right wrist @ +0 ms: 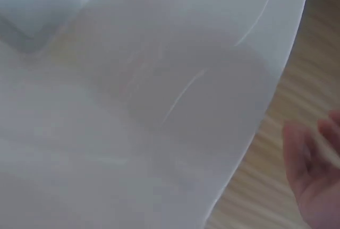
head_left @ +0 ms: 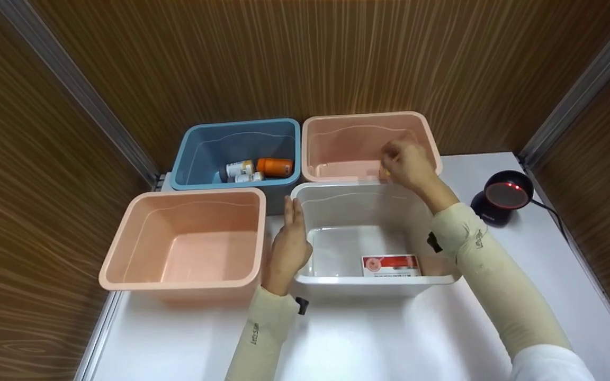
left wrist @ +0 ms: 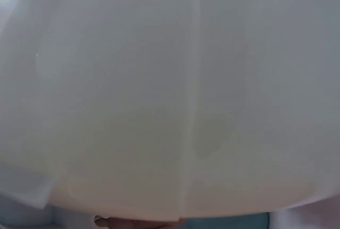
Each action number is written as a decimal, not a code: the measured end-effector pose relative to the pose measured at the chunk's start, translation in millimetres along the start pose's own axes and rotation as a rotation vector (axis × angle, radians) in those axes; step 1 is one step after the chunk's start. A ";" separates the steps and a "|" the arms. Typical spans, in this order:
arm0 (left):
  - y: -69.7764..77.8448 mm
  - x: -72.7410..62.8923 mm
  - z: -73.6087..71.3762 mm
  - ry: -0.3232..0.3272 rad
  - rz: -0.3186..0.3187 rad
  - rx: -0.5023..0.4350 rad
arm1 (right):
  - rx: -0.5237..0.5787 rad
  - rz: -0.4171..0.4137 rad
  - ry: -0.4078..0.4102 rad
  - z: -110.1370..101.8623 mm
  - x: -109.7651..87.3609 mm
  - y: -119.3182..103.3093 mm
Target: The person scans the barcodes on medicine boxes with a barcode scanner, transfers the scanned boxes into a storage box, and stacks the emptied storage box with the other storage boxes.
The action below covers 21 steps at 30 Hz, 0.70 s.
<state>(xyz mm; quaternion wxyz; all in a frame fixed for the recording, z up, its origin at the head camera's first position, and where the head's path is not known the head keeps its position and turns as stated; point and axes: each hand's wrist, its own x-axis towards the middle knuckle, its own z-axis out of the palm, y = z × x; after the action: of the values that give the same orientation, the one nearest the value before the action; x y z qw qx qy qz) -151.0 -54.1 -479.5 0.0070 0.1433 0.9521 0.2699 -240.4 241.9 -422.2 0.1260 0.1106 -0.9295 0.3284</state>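
My left hand (head_left: 290, 248) lies along the left rim of the white bin (head_left: 355, 287), its fingers straight and pointing away from me. A flat red-and-white box (head_left: 391, 265) lies inside that bin at the near right. My right hand (head_left: 408, 161) hovers over the near right part of the back pink bin (head_left: 326, 120), fingers loosely bent. Below its fingertips a small yellow-orange item (head_left: 384, 171) shows in the bin, mostly hidden by the hand. In the right wrist view a gap shows between thumb and fingers (right wrist: 329, 130), with nothing held there.
A blue bin (head_left: 241, 125) at the back left holds an orange bottle (head_left: 275, 167) and white bottles (head_left: 240, 168). The front-left pink bin (head_left: 183, 286) stands beside the white one. To the right is a black scanner (head_left: 507, 191) with red lights and a cable.
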 end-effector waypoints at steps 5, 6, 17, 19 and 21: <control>-0.6 -0.1 -1.1 -0.007 -0.009 -0.004 | 0.017 -0.197 -0.372 19.0 -17.5 -10.6; -0.5 0.0 -1.1 -0.005 -0.011 -0.005 | -0.002 -0.213 -0.438 24.4 -21.8 -11.2; -1.0 0.7 1.4 0.020 -0.001 -0.001 | -0.210 0.236 -1.247 64.4 -54.7 -1.3; -0.6 1.0 1.2 0.010 -0.012 -0.011 | -0.195 0.355 -1.303 63.4 -57.5 0.5; -0.7 1.3 0.9 0.006 -0.019 -0.021 | -0.191 0.398 -1.351 63.4 -59.3 0.8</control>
<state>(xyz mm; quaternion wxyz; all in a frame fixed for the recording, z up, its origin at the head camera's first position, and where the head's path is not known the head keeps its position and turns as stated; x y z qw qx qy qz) -152.4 -53.9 -480.6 0.0084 0.1333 0.9506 0.2803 -194.9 209.3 -488.5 -0.5313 0.1068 -0.8316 0.1217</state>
